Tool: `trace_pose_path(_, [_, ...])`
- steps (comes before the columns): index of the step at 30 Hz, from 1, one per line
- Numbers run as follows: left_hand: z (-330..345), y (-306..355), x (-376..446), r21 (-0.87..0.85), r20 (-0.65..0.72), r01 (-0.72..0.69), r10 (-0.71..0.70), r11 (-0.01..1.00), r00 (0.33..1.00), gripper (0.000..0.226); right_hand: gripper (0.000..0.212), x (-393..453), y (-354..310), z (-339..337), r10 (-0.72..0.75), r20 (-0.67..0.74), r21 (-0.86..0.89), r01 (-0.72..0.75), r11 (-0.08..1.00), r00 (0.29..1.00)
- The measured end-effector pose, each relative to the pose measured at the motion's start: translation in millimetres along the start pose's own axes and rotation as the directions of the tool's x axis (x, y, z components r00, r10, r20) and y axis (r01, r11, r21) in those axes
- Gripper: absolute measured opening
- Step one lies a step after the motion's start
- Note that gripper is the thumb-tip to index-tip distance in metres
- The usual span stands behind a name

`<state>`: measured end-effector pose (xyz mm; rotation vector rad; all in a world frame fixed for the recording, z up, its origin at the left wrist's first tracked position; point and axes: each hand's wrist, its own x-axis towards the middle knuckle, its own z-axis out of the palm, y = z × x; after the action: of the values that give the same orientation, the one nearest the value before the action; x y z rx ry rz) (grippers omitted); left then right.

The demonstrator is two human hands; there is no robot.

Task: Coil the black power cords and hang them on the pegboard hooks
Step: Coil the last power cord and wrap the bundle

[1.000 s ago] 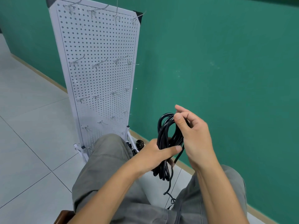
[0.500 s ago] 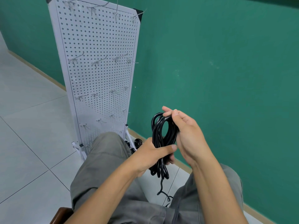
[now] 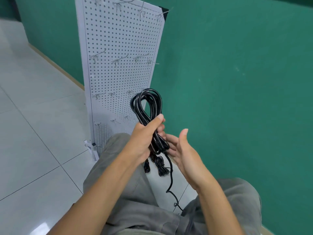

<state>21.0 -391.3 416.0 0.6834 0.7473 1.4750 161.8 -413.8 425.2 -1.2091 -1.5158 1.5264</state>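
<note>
Cord coil (image 3: 147, 106) stands clamped in my left hand (image 3: 144, 138); my right hand (image 3: 182, 150) spread beside it. I worry the loose tail (image 3: 171, 177) below could snag, unravelling loops.

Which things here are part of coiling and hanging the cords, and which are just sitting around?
Part of the job:
- coiled black cord, gripped by the left hand
- its loose tail, hanging down
- right hand, open beside the coil
- pegboard and its bare hooks
- more black cords on the floor

Just there:
- green wall
- tiled floor
</note>
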Motion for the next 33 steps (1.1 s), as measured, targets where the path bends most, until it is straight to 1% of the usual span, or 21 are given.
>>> trace_pose_path(2, [-4.1, 7.0, 2.4, -0.09, -0.058, -0.002, -0.003, 0.996, 0.998, 0.019, 0.087, 1.4, 1.3, 2.5, 0.006, 0.019, -0.089, -0.005, 0.996, 1.0])
trace_pose_path(4, [-8.0, 11.0, 5.1, -0.156, -0.121, -0.027, 0.009, 0.987, 0.993, 0.019, 0.082, 0.2, 0.9, 3.7, -0.019, 0.046, -0.167, 0.026, 0.986, 0.999])
trace_pose_path(6, [-11.8, 13.9, 7.3, -0.182, -0.192, -0.074, 0.038, 0.981, 0.981, 0.019, 0.082, -1.6, 1.6, 5.0, -0.023, 0.028, -0.246, 0.029, 0.969, 0.999])
trace_pose_path(8, [-16.7, 16.6, 10.4, -0.186, -0.272, -0.12, 0.066, 0.975, 0.96, 0.021, 0.088, -2.4, 4.3, 3.9, 0.013, -0.015, -0.267, -0.017, 0.963, 1.0])
trace_pose_path(10, [-23.5, 19.5, 14.0, -0.166, -0.362, -0.16, 0.091, 0.973, 0.928, 0.021, 0.087, -4.2, 5.4, 1.1, 0.052, -0.026, -0.247, -0.056, 0.967, 0.998])
trace_pose_path(12, [-30.4, 21.1, 17.3, -0.133, -0.433, -0.184, 0.11, 0.974, 0.895, 0.023, 0.077, -7.6, 4.4, -2.7, 0.042, -0.01, -0.236, -0.043, 0.971, 0.999])
trace_pose_path(13, [-33.5, 20.4, 18.8, -0.111, -0.461, -0.191, 0.12, 0.975, 0.879, 0.025, 0.068, -9.6, 2.8, -3.8, 0.012, -0.005, -0.227, -0.013, 0.974, 1.0])
trace_pose_path(14, [-36.0, 18.7, 20.0, -0.083, -0.484, -0.197, 0.133, 0.977, 0.865, 0.028, 0.055, -11.3, 0.8, -4.4, -0.025, -0.008, -0.228, 0.023, 0.973, 1.0])
trace_pose_path(16, [-39.0, 13.7, 21.9, -0.013, -0.509, -0.205, 0.17, 0.979, 0.844, 0.032, 0.023, -14.3, -4.1, -5.6, -0.106, -0.037, -0.221, 0.095, 0.971, 0.994])
trace_pose_path(17, [-38.7, 11.1, 22.3, 0.023, -0.508, -0.21, 0.192, 0.978, 0.839, 0.032, 0.01, -15.8, -7.7, -5.4, -0.124, -0.05, -0.195, 0.112, 0.974, 0.991])
trace_pose_path(18, [-37.3, 8.6, 22.5, 0.069, -0.506, -0.21, 0.216, 0.975, 0.835, 0.032, 0.009, -17.6, -11.9, -4.9, -0.141, -0.055, -0.184, 0.128, 0.975, 0.989])
trace_pose_path(20, [-32.6, 4.2, 20.9, 0.176, -0.506, -0.194, 0.258, 0.965, 0.823, 0.032, 0.021, -21.5, -19.0, -4.5, -0.173, -0.033, -0.209, 0.162, 0.964, 0.984])
trace_pose_path(23, [-23.0, -2.5, 17.0, 0.273, -0.476, -0.193, 0.307, 0.943, 0.824, 0.031, 0.025, -26.9, -29.1, -4.6, -0.205, 0.053, -0.296, 0.211, 0.932, 0.977])
trace_pose_path(25, [-16.0, -7.6, 14.7, 0.302, -0.438, -0.196, 0.318, 0.933, 0.841, 0.031, 0.027, -27.5, -33.8, -7.4, -0.249, 0.064, -0.358, 0.255, 0.898, 0.966])
trace_pose_path(29, [-3.0, -16.8, 9.0, 0.314, -0.319, -0.199, 0.3, 0.929, 0.899, 0.033, 0.026, -24.4, -41.3, -15.2, -0.329, -0.009, -0.406, 0.297, 0.864, 0.944])
trace_pose_path(31, [0.9, -20.3, 5.2, 0.312, -0.252, -0.186, 0.27, 0.932, 0.929, 0.041, 0.023, -22.7, -43.4, -20.4, -0.335, -0.029, -0.404, 0.295, 0.866, 0.942])
trace_pose_path(33, [3.0, -21.9, 1.4, 0.316, -0.184, -0.169, 0.235, 0.934, 0.954, 0.045, 0.019, -22.2, -45.6, -24.4, -0.341, -0.066, -0.366, 0.295, 0.882, 0.938])
